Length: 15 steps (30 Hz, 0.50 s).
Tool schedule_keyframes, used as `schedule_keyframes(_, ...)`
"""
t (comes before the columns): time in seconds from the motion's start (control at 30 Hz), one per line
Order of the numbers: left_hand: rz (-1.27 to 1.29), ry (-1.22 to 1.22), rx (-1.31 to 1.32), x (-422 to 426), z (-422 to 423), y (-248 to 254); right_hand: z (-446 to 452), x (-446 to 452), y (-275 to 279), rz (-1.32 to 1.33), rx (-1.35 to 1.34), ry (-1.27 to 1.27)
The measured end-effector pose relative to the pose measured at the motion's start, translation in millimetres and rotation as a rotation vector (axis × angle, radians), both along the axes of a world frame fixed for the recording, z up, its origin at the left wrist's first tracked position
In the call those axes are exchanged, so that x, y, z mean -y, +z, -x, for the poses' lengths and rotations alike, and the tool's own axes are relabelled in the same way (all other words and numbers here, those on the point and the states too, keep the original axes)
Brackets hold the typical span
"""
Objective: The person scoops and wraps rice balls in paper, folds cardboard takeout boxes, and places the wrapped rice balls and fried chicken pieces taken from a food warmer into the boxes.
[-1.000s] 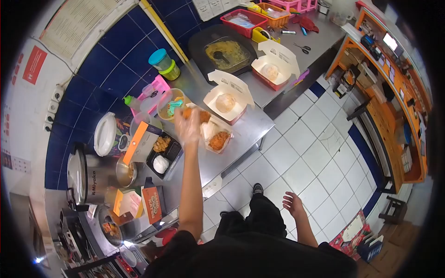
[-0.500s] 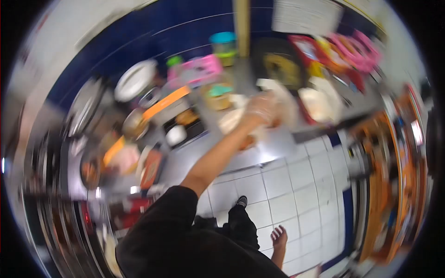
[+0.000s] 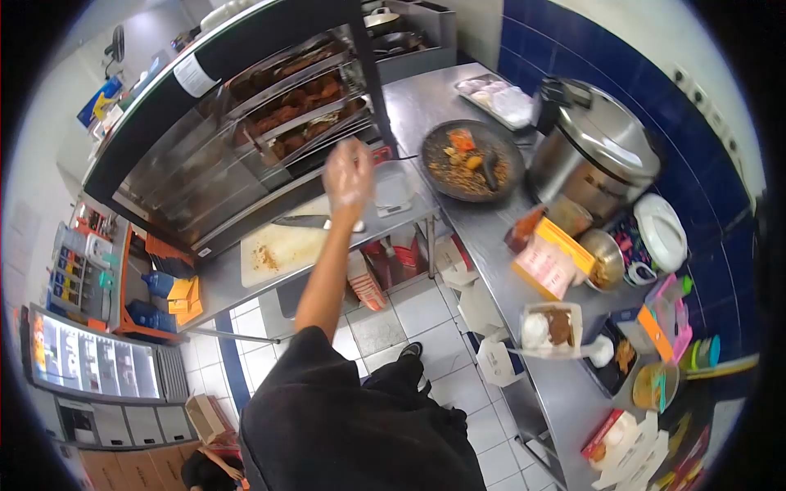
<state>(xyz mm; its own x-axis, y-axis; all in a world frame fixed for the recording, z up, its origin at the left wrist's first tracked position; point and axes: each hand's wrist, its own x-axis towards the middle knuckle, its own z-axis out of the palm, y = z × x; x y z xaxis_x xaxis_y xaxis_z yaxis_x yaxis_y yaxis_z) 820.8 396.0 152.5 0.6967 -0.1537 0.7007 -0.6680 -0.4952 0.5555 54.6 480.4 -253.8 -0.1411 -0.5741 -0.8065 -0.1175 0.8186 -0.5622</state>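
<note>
My left hand (image 3: 350,173), in a clear plastic glove, is raised in front of a glass-fronted warming cabinet (image 3: 184,155). Its fingers look loosely bent and apart, a little blurred, with nothing visible in them. Trays of fried chicken (image 3: 299,110) stand on racks inside the cabinet. Below the hand, a knife (image 3: 303,221) with a pale handle lies on a stained white cutting board (image 3: 282,255). A small kitchen scale (image 3: 395,195) sits just right of the hand. My right hand is out of view.
On the right-hand counter are a pan of food (image 3: 471,168), a large rice cooker (image 3: 602,155) and an open box of rice and brown food (image 3: 550,327). A co-worker (image 3: 211,470) is low at the left, near cardboard boxes (image 3: 139,470).
The view has swung from the counter with food boxes to the warming cabinet. My left hand has left those boxes and is now raised by the cabinet. My right hand has gone out of view.
</note>
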Motion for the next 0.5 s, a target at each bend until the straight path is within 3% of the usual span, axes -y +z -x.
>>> schedule_keyframes(0.03, -0.078, 0.164, 0.006, -12, -25, 22, -12, 5, 1, 0.036, -0.013, 0.048)
schedule_keyframes(0.2, -0.229, 0.206, 0.096, -39, -188, 50, -46, 14, -6, 0.219, -0.020, 0.262)
schedule_keyframes(0.27, -0.578, 0.375, -0.093, -31, -235, 61, -44, 18, -18, 0.342, 0.016, 0.324)
schedule_keyframes(0.3, -0.562, 0.373, -0.097, -26, -256, 65, -56, 18, -10, 0.300, -0.021, 0.334)
schedule_keyframes(0.37, -0.834, 0.334, -0.326, -15, -288, 70, -81, 28, 1, 0.220, -0.081, 0.347)
schedule_keyframes(0.5, -0.832, 0.299, -0.381, 18, -312, 69, -109, 37, 18, 0.168, -0.135, 0.350)
